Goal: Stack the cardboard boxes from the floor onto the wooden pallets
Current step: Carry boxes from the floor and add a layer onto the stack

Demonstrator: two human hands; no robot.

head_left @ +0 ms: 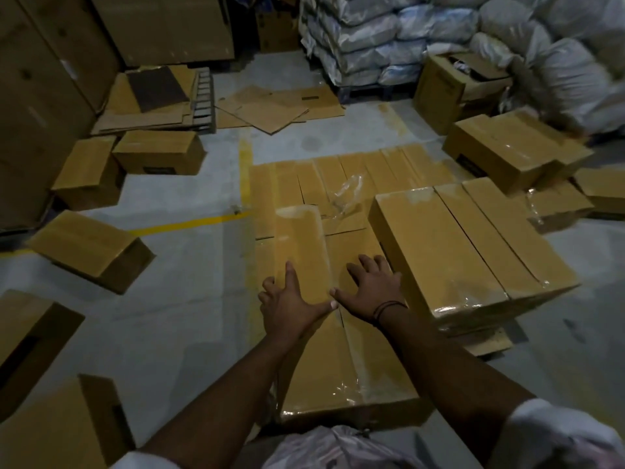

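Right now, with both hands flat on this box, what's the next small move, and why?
Probably lift both hands off and turn left for the tilted box on the floor. The left hand and right hand lie flat, fingers spread, on the placed box, which looks settled beside the taller stack.

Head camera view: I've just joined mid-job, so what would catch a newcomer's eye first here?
The left hand and right hand rest side by side on top of a taped cardboard box at lower centre. Just right of it stands a taller block of wrapped boxes, while loose boxes lie scattered over the grey floor on the left. White sacks are piled at top right.
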